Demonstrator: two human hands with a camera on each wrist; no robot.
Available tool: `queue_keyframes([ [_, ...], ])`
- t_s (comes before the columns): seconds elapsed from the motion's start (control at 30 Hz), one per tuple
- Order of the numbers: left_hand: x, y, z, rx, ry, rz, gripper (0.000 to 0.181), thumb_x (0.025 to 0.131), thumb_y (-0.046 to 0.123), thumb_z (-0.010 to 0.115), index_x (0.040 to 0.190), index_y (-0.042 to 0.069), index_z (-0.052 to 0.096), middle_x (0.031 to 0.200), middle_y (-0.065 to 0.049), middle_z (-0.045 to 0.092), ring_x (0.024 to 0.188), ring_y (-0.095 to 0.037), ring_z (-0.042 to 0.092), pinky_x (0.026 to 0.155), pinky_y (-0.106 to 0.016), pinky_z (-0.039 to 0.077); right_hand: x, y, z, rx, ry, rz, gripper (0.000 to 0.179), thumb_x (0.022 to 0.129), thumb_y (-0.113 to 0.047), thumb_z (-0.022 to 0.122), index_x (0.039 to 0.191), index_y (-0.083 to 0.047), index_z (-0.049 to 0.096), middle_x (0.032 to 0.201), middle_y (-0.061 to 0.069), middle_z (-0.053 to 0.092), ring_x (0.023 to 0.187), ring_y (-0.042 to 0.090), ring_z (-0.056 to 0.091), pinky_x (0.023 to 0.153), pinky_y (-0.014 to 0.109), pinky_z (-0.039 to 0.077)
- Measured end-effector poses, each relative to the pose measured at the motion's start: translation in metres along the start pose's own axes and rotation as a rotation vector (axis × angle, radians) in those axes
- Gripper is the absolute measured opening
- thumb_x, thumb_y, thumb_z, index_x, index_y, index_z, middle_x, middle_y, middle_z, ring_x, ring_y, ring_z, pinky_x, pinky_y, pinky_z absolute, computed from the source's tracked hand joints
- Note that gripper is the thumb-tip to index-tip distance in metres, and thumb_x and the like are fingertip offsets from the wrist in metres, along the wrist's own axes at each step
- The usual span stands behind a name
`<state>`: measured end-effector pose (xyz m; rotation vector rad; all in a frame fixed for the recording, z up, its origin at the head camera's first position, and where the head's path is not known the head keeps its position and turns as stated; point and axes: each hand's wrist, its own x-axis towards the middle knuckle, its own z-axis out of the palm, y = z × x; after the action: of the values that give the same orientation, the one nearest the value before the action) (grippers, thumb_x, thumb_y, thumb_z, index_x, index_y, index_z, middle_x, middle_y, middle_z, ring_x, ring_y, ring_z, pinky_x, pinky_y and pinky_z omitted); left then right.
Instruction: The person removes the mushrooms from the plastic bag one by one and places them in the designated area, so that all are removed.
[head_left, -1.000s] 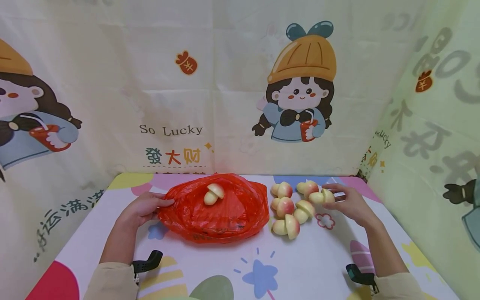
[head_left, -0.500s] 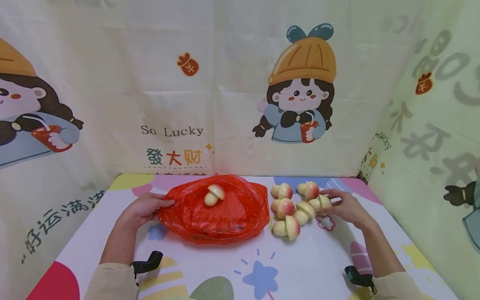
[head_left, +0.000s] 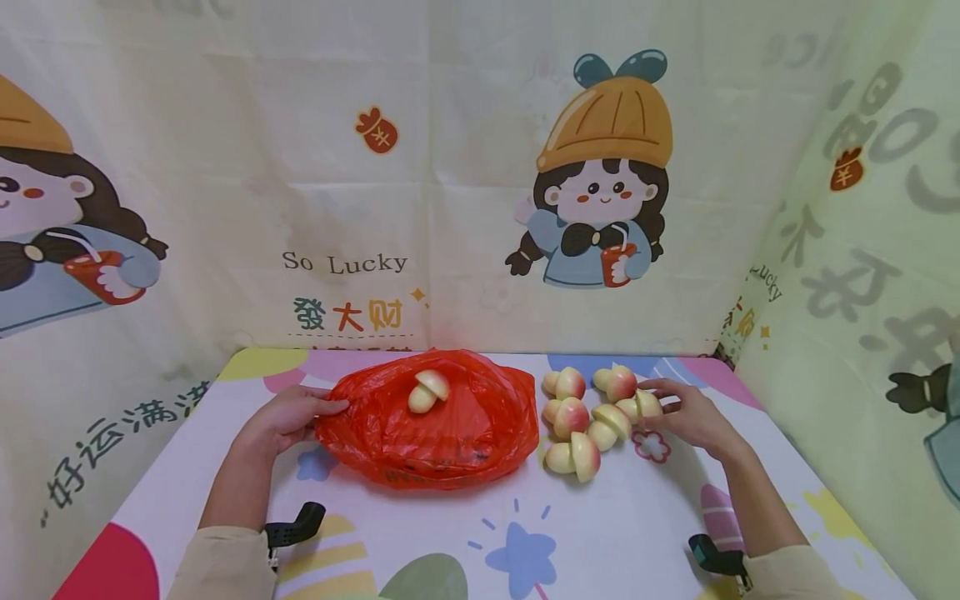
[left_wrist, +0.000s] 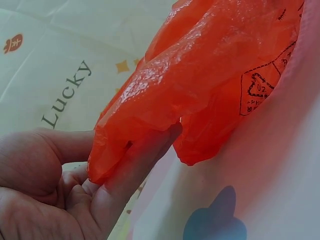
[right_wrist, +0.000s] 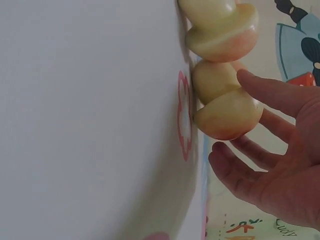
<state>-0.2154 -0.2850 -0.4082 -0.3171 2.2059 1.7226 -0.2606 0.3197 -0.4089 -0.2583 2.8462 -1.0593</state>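
Observation:
My left hand (head_left: 285, 419) pinches the left rim of a red plastic bag (head_left: 450, 433), thumb outside and fingers under the film in the left wrist view. The bag lies with its mouth spread wide; one toy mushroom (head_left: 423, 402), cream-coloured, rests inside. At the right, my right hand (head_left: 693, 417) holds another toy mushroom (right_wrist: 227, 115) between thumb and fingers. This one stands on the table at the right end of a cluster, touching or nearly touching its neighbour (right_wrist: 225, 37). Several more pale mushrooms with pinkish caps, such as the front one (head_left: 573, 457), lie right of the bag.
The table (head_left: 600, 533) wears a white cloth with coloured prints. A pale printed curtain (head_left: 465, 208) rises behind the table, with more at both sides. Black wrist cameras, such as the left one (head_left: 296, 523), sit at both sleeves.
My right hand has moved slightly left with its mushroom, which now stands against the cluster. In the last half second both hands stay almost still. The left hand keeps hold of the bag.

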Motion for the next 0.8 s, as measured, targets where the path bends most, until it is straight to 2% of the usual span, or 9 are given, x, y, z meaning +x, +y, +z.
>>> queue_keyframes([
  [0.13, 0.000, 0.000, 0.000, 0.000, 0.002, -0.002, 0.058, 0.103, 0.022, 0.066, 0.148, -0.010, 0.048, 0.108, -0.010, 0.074, 0.084, -0.021, 0.072, 0.077, -0.032, 0.064, 0.000, 0.000, 0.000, -0.004, 0.025, -0.034, 0.064, 0.087, -0.024, 0.083, 0.142, -0.002, 0.058, 0.134, 0.029, 0.061, 0.116, 0.045, 0.066, 0.085, 0.039, 0.059],
  [0.27, 0.000, 0.001, 0.000, 0.000, 0.007, -0.011, 0.059, 0.102, 0.022, 0.067, 0.148, -0.010, 0.049, 0.106, -0.010, 0.074, 0.084, -0.021, 0.072, 0.078, -0.032, 0.064, 0.000, -0.005, -0.003, -0.014, 0.065, -0.074, 0.066, 0.090, -0.028, 0.082, 0.145, -0.004, 0.056, 0.137, 0.030, 0.059, 0.122, 0.050, 0.061, 0.090, 0.052, 0.059],
  [0.43, 0.000, 0.002, -0.001, -0.001, 0.009, -0.011, 0.059, 0.102, 0.022, 0.067, 0.148, -0.010, 0.049, 0.105, -0.010, 0.075, 0.083, -0.021, 0.072, 0.078, -0.032, 0.064, 0.000, -0.019, -0.006, -0.008, 0.120, -0.099, 0.064, 0.093, -0.032, 0.079, 0.147, -0.008, 0.054, 0.144, 0.028, 0.055, 0.132, 0.053, 0.053, 0.100, 0.064, 0.053],
  [0.6, 0.001, 0.001, 0.000, 0.000, 0.002, -0.007, 0.059, 0.102, 0.022, 0.067, 0.148, -0.010, 0.049, 0.106, -0.010, 0.074, 0.083, -0.021, 0.072, 0.078, -0.032, 0.064, 0.001, -0.034, -0.005, 0.010, 0.167, -0.117, 0.061, 0.094, -0.027, 0.079, 0.146, -0.007, 0.055, 0.143, 0.026, 0.057, 0.132, 0.050, 0.054, 0.108, 0.064, 0.048],
  [0.8, 0.000, 0.002, 0.001, -0.005, 0.005, -0.006, 0.057, 0.102, 0.021, 0.067, 0.147, -0.010, 0.050, 0.107, -0.010, 0.075, 0.084, -0.021, 0.073, 0.079, -0.032, 0.064, 0.003, -0.047, -0.003, 0.056, 0.230, -0.134, 0.051, 0.096, -0.022, 0.077, 0.142, -0.009, 0.060, 0.142, 0.020, 0.059, 0.130, 0.044, 0.057, 0.110, 0.059, 0.048],
])
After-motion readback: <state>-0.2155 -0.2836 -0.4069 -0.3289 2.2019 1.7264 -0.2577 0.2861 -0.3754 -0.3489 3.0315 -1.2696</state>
